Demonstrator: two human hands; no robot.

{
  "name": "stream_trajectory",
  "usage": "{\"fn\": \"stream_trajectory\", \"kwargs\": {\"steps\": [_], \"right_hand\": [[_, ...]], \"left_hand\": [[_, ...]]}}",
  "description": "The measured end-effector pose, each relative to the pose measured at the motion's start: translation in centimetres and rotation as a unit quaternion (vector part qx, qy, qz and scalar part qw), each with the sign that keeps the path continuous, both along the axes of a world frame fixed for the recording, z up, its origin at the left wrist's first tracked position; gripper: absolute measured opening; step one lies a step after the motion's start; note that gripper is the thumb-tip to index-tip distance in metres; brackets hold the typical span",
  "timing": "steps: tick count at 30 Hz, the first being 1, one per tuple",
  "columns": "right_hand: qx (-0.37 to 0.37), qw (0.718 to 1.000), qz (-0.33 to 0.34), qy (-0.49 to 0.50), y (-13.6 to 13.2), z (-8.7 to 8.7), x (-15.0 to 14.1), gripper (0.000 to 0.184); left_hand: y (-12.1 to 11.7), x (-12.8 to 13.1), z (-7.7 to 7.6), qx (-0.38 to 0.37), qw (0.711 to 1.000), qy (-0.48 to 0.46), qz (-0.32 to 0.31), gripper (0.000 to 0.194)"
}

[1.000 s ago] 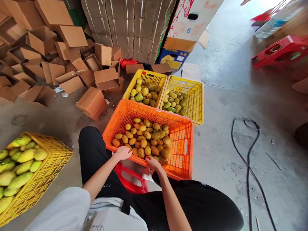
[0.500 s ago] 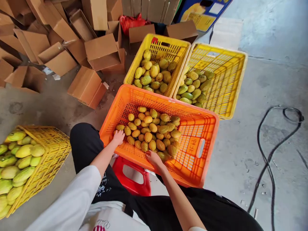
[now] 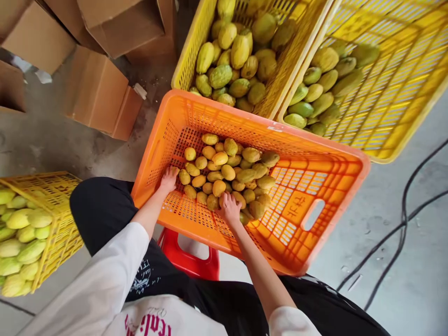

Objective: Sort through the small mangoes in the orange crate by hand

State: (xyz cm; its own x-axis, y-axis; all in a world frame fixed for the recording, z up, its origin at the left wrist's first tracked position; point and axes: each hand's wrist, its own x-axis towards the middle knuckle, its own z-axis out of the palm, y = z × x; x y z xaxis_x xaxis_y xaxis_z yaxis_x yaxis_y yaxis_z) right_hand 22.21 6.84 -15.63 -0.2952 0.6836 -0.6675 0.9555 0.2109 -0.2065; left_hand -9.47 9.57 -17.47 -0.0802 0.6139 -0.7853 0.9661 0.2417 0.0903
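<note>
A large orange plastic crate (image 3: 266, 122) stands tilted before me, with many yellow to greenish mangoes (image 3: 228, 172) heaped in its lower part. My left hand (image 3: 168, 180) is at the left end of the heap, fingers curled over a mango that it mostly hides. Over the near side of the heap, my right hand (image 3: 230, 210) has its fingers bent down around a mango, largely hidden beneath them. Other mangoes lie against both hands.
Behind the orange crate are two yellow crates (image 3: 269, 109) (image 3: 388, 157) of greener fruit. Another full yellow crate (image 3: 63, 219) stands at left. Cardboard boxes (image 3: 98, 88) lie at the upper left. A red stool (image 3: 196, 267) sits under the orange crate, and a black cable (image 3: 402, 219) crosses the floor at right.
My view has moved closer to the orange crate. My right hand has gone from near the crate's front wall forward onto the mangoes. My left hand stays at the left end of the heap.
</note>
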Motion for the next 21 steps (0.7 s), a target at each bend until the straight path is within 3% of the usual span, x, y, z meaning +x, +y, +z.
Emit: {"fn": "stream_trajectory", "kwargs": {"steps": [4, 10, 15, 21], "right_hand": [[0.008, 0.999, -0.033, 0.036, -0.2, -0.7, 1.1, 0.060], [0.000, 0.999, -0.016, 0.033, 1.2, -2.1, 1.2, 0.060], [-0.025, 0.999, 0.024, 0.015, 3.1, -2.4, 0.8, 0.051], [-0.084, 0.995, 0.051, -0.014, 4.8, -1.7, 0.1, 0.072]], "left_hand": [[1.9, -0.2, -0.3, 0.003, 1.000, 0.002, 0.024, 0.097], [4.2, -0.8, -0.3, -0.005, 0.999, 0.014, 0.041, 0.066], [4.5, -1.2, -0.2, -0.067, 0.995, -0.004, 0.074, 0.077], [3.4, -0.5, -0.3, -0.080, 0.994, 0.030, 0.064, 0.067]]}}
